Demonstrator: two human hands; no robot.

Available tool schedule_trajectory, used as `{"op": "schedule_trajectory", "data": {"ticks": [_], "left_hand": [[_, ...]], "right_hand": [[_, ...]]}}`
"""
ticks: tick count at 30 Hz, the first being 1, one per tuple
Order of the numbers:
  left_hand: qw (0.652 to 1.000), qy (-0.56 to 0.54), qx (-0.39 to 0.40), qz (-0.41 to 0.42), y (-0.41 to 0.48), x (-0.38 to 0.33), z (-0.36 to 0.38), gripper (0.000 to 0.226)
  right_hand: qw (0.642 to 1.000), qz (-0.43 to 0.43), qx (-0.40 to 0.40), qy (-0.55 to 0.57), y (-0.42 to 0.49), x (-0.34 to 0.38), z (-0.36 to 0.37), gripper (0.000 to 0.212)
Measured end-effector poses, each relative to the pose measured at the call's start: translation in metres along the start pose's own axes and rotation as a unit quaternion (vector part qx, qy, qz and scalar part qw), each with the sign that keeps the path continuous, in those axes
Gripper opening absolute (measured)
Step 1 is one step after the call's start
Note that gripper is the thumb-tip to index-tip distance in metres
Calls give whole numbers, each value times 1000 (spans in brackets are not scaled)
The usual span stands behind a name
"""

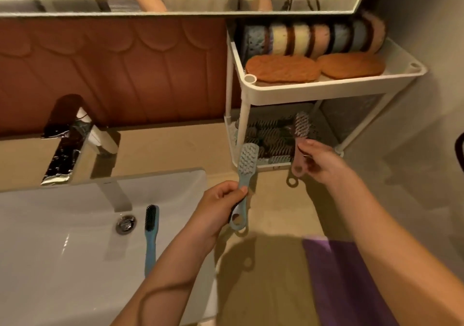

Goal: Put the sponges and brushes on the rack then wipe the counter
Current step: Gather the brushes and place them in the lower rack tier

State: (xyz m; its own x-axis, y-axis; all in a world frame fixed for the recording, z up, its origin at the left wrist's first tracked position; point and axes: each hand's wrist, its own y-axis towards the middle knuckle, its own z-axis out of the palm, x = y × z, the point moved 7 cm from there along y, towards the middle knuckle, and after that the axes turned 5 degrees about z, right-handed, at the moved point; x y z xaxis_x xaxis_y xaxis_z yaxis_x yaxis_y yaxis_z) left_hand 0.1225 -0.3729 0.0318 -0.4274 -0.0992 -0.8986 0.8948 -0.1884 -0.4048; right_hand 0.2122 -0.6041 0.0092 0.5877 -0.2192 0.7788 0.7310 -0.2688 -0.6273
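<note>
My left hand (216,210) grips the handle of a light blue brush (247,165), bristles up, just in front of the white two-tier rack (326,92). My right hand (319,162) holds a pink brush (300,135) with its head pushed into the rack's lower shelf, where several brushes (266,137) lie. The top shelf carries a row of upright sponges (313,38) and two flat brown sponges (281,68). A narrow blue brush (150,230) with dark bristles lies in the white sink (62,238).
A chrome faucet (72,137) stands behind the sink. A purple cloth (336,275) lies on the beige counter (276,263) at the lower right. A mirror edge runs along the top and a wall closes off the right side.
</note>
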Motion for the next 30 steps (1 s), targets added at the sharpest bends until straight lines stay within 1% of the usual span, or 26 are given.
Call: {"op": "schedule_trajectory", "data": {"ticks": [2,4,6,7,8,10,12,16,19,22,24,26,28,29,30], "left_hand": [[1000,19,-3,-5,7,3,7,17],[999,38,-5,-16,13,6,10,18],[999,41,-9,-24,19,8,12,20],[999,36,-12,-27,20,8,12,20],[999,30,-13,-28,21,9,13,20],[999,20,-12,-30,23,11,13,17],[999,22,-3,-28,24,13,13,14],[999,44,3,-23,27,18,12,15],[999,39,2,-28,28,20,12,16],[999,42,-1,-31,30,22,12,17],[999,35,-6,-32,31,22,13,18],[999,20,-8,-30,33,22,14,19],[1000,12,-11,-25,35,21,17,17],[1000,14,-14,-20,37,20,18,18],[999,23,-19,-14,39,20,18,20]], "right_hand": [[996,-18,-53,-62,24,17,-10,12],[992,-28,-83,-89,40,29,-14,7],[989,-31,-85,-120,57,35,-15,30],[984,-33,-87,-151,64,36,-16,38],[978,-38,-91,-186,71,37,-16,42],[959,-67,-73,-266,76,42,-8,42],[925,-113,-56,-358,79,45,1,41],[879,-158,-62,-445,84,43,10,39],[869,-158,-57,-466,89,36,13,38],[860,-173,-78,-473,92,36,12,43],[871,-193,-100,-441,81,39,11,41],[890,-220,-106,-385,60,40,13,29],[923,-214,-72,-312,33,32,21,14],[938,-202,-38,-278,18,24,27,11],[951,-189,-1,-244,1,14,33,12]]}}
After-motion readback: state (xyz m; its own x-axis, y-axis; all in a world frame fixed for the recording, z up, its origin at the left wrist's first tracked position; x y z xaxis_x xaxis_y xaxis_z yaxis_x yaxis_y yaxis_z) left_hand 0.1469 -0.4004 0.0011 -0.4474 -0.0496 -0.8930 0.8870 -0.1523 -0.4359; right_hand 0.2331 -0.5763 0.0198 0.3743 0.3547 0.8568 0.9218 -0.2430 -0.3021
